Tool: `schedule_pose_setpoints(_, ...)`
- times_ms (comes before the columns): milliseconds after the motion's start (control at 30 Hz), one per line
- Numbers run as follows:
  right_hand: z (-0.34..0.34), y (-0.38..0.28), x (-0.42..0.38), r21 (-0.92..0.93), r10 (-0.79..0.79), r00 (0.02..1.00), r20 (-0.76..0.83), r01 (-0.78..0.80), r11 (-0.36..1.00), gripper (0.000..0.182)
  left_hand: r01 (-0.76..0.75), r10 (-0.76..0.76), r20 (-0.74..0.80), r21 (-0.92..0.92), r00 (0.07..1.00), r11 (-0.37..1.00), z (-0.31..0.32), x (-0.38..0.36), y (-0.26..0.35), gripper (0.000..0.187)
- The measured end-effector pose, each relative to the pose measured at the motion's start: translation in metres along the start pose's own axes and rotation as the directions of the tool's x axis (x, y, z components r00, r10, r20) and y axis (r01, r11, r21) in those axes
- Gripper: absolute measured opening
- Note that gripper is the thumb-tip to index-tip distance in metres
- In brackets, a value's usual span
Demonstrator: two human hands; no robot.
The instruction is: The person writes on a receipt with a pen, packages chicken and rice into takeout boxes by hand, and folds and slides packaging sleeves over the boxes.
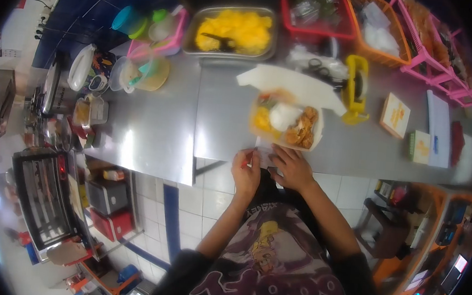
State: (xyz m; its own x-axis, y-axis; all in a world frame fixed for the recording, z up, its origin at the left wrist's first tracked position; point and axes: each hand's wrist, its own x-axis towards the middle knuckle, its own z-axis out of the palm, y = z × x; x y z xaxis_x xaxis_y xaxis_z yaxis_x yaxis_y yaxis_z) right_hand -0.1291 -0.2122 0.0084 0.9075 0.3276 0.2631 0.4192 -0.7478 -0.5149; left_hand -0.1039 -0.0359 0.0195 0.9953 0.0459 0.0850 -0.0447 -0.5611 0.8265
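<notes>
My left hand [246, 169] is closed at the front edge of the steel table, its fingers pinched round a thin red thing that looks like a pen [245, 162]. Between my hands lies a small white paper slip [264, 150]. My right hand [292, 168] rests with its fingers stretched out flat at the slip's right side. Just beyond the hands stands an open meal box [317, 137], its white lid folded back. Inside it are white rice [284, 117], browned pieces like fried chicken [304, 128] and something yellow [262, 118].
Behind the box are a metal tray [191, 44] of yellow food, a red basket [317, 32] and an orange basket [390, 57]. A yellow tape dispenser [355, 96] and small boxes [395, 114] stand to the right. Plastic tubs [153, 74] sit at the left.
</notes>
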Motion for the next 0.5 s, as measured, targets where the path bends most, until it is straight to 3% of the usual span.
schedule_pose_setpoints(33, 0.0, 0.0, 0.0, -0.006, -0.003, 1.0, -0.002, 0.003, 1.0, 0.042, 0.119, -0.122, -0.035, -0.085, 0.992, 0.989, 0.001, 0.0, 0.0, 0.011)
schedule_pose_setpoints(67, 0.001, 0.0, -0.001, -0.011, -0.008, 1.0, -0.003, 0.008, 1.0, 0.042, 0.119, -0.122, -0.036, -0.084, 0.992, 0.989, 0.001, -0.001, 0.0, 0.011)
schedule_pose_setpoints(133, -0.002, -0.001, -0.001, -0.013, -0.003, 1.0, -0.004, 0.003, 1.0, 0.041, -0.179, 0.17, 0.099, 0.084, 0.98, 0.98, -0.004, 0.0, 0.006, 0.011)
schedule_pose_setpoints(167, -0.004, -0.001, 0.0, -0.019, 0.003, 1.0, -0.007, -0.003, 1.0, 0.039, -0.179, 0.171, 0.098, 0.086, 0.98, 0.98, -0.003, 0.0, 0.003, 0.011)
schedule_pose_setpoints(233, -0.003, -0.001, 0.0, -0.021, 0.0, 1.0, -0.004, 0.0, 1.0, 0.039, 0.013, -0.013, -0.008, 0.01, 1.0, 1.0, 0.0, -0.001, -0.003, 0.016)
schedule_pose_setpoints(367, -0.002, -0.001, -0.001, -0.036, -0.013, 1.0, -0.021, 0.012, 0.999, 0.039, -0.004, 0.004, 0.0, 0.029, 1.0, 1.0, 0.0, 0.001, -0.006, 0.016)
schedule_pose_setpoints(433, -0.001, 0.0, -0.001, -0.028, -0.003, 1.0, -0.005, 0.003, 1.0, 0.039, -0.206, 0.195, 0.078, 0.176, 0.978, 0.962, -0.003, 0.005, 0.0, 0.016)
schedule_pose_setpoints(467, -0.001, 0.0, -0.001, -0.022, 0.009, 1.0, 0.01, -0.009, 1.0, 0.039, -0.208, 0.197, 0.078, 0.177, 0.977, 0.962, -0.002, 0.005, -0.002, 0.016)
schedule_pose_setpoints(500, -0.001, 0.0, -0.001, -0.023, 0.011, 1.0, 0.007, -0.011, 1.0, 0.039, -0.075, 0.073, 0.021, 0.085, 0.997, 0.994, 0.0, 0.006, -0.003, 0.014)
